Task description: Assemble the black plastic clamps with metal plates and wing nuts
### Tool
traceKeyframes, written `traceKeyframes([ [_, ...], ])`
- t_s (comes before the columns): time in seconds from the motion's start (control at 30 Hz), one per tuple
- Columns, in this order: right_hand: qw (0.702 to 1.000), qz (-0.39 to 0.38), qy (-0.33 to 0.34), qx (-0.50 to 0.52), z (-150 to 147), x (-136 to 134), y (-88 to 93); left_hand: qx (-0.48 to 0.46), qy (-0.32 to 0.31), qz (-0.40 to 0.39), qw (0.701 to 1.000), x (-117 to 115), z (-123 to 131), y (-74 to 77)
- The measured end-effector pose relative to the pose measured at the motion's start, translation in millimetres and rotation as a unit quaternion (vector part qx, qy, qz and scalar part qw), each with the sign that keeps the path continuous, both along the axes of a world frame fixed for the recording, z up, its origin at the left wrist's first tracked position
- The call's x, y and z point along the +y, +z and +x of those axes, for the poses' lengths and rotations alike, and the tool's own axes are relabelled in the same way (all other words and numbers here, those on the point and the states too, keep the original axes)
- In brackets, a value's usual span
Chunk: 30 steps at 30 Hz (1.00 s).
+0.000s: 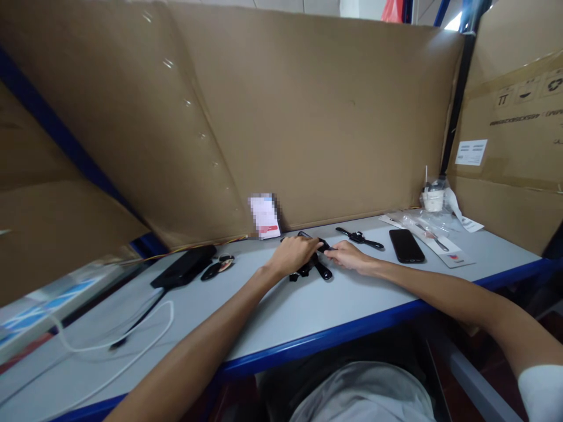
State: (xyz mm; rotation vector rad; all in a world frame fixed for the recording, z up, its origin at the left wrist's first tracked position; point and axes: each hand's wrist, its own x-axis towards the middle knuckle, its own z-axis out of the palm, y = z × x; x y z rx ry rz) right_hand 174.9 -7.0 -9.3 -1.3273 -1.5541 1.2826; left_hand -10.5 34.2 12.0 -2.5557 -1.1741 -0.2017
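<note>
Both hands meet at the middle of the table over black metal parts. My left hand (297,253) is closed from above on a black spokeshave (324,246), its fingers covering most of it. From the other side my right hand (349,258) pinches the end of the same tool. Just under the hands, a black handle with a rounded end (324,271) and some small black pieces (299,274) lie on the tabletop, partly hidden. Another black spokeshave (359,237), two-handled, rests beyond my right hand, apart from it.
A dark phone (406,245) lies to the right, near plastic packaging (428,225) and a lidded cup (433,198). Another phone (266,217) leans on the cardboard wall (316,117). At left are a black box (185,266), small items (217,266) and a white cable (165,334).
</note>
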Motion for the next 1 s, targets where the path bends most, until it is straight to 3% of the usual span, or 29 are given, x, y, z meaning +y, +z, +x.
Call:
traceKeyframes([
  [0.17, 1.000, 0.002, -0.003, 0.006, 0, 1, -1.3, -0.109, 0.040, -0.036, 0.993, 2, 4, -10.4],
  [0.3, 1.000, -0.007, 0.008, 0.021, 1, 2, -2.1, -0.165, 0.002, -0.029, 0.986, 0, 7, -13.5],
  [0.43, 0.999, -0.001, 0.013, 0.032, 3, 2, -2.3, -0.123, -0.045, -0.036, 0.991, -3, 5, -11.3],
  [0.63, 0.999, -0.003, 0.014, 0.034, 3, 4, -4.2, -0.077, -0.023, -0.024, 0.996, -6, 4, -5.5],
  [1.0, 0.999, -0.006, 0.011, 0.032, 2, 1, -1.3, -0.025, -0.038, -0.005, 0.999, -6, 2, -1.0],
])
